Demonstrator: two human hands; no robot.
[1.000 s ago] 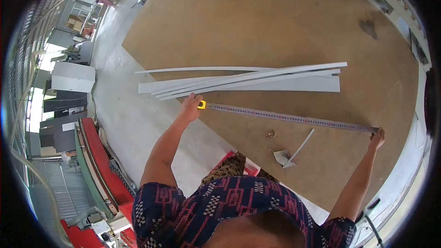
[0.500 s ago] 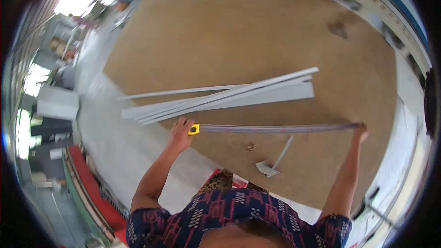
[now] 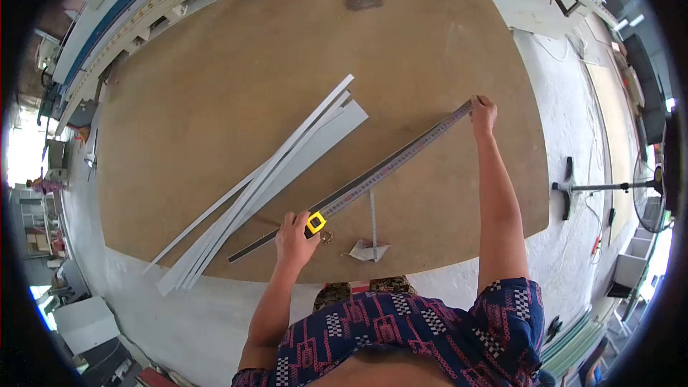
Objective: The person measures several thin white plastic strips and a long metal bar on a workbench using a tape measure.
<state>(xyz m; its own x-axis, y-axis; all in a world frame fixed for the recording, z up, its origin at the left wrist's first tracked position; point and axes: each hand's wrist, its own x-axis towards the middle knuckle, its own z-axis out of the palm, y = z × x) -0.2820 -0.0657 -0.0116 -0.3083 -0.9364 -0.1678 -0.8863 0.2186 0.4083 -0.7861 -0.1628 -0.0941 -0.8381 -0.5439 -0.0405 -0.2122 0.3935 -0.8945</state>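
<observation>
My left hand (image 3: 296,241) is wrapped round a yellow and black tape measure (image 3: 315,223), low on the brown board. From it the extended tape blade (image 3: 401,160) runs diagonally up to the right, alongside a long dark strip (image 3: 344,193). That strip's lower end sticks out past my left hand. At the far end, my right hand (image 3: 484,115) pinches the blade's tip together with the strip's end. Left of the tape lies a fanned bundle of white strips (image 3: 269,179).
The large brown board (image 3: 236,50) carries everything. Near its front edge are a pale scrap (image 3: 371,250), a narrow light strip (image 3: 373,215) and a few small bits (image 3: 327,237). A pedestal fan (image 3: 648,197) stands on the right. Long machine rails (image 3: 154,18) border the far side.
My view has turned, so the board and white strips now slant. The tape went from level to diagonal, with my right hand farther forward. The dark strip's lower end now shows past my left hand.
</observation>
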